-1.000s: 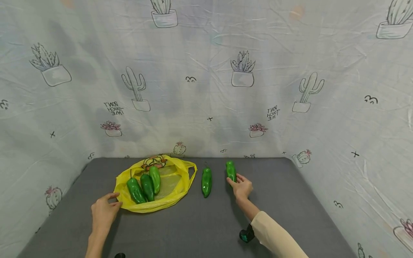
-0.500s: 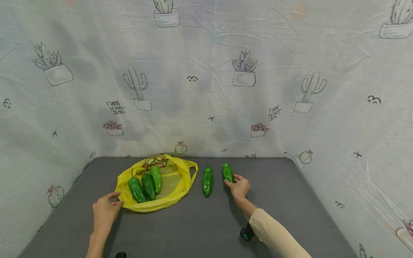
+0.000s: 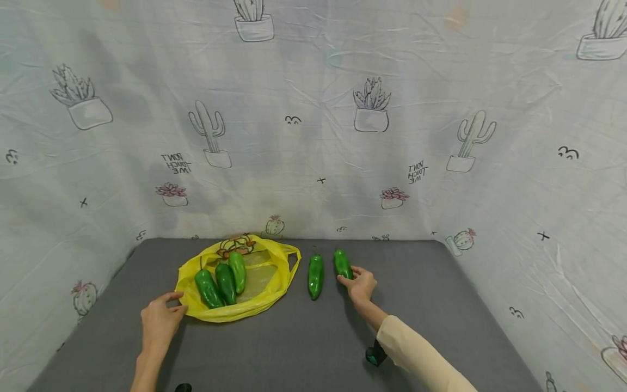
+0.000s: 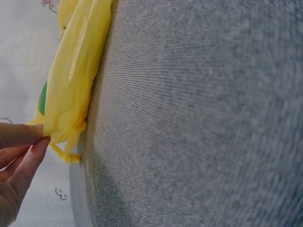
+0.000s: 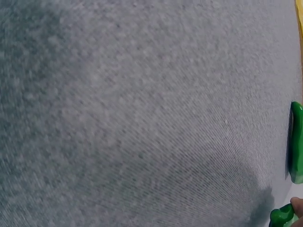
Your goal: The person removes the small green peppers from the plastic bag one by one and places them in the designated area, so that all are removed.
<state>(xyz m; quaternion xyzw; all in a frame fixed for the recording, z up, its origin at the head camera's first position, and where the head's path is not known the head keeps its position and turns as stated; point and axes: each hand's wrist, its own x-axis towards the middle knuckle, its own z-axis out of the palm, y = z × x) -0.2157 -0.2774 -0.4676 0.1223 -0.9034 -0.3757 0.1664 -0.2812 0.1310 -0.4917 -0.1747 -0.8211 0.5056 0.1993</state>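
My left hand (image 3: 160, 318) pinches the near left rim of a yellow plastic bag (image 3: 245, 310) between thumb and fingertips; the left wrist view shows the pinched edge of the bag (image 4: 71, 90) closely. Inside the bag's wide mouth lie three green peppers (image 3: 226, 283). On the right, my right hand (image 3: 360, 285) grips another green pepper (image 3: 342, 263) by its near end, fingers and thumb on either side. To its left a single green pepper (image 3: 315, 276) lies on the table. Only the tip of the held pepper (image 5: 282, 215) shows in the right wrist view.
A dark grey cloth covers the table (image 3: 274, 354). Behind and at both sides hangs a pale curtain (image 3: 303, 152) printed with potted cacti. The bag's handle loop (image 3: 294, 261) reaches toward the lone pepper.
My right hand has shifted slightly left with its pepper, bringing it closer to the lone pepper. The left hand keeps its hold on the bag rim.
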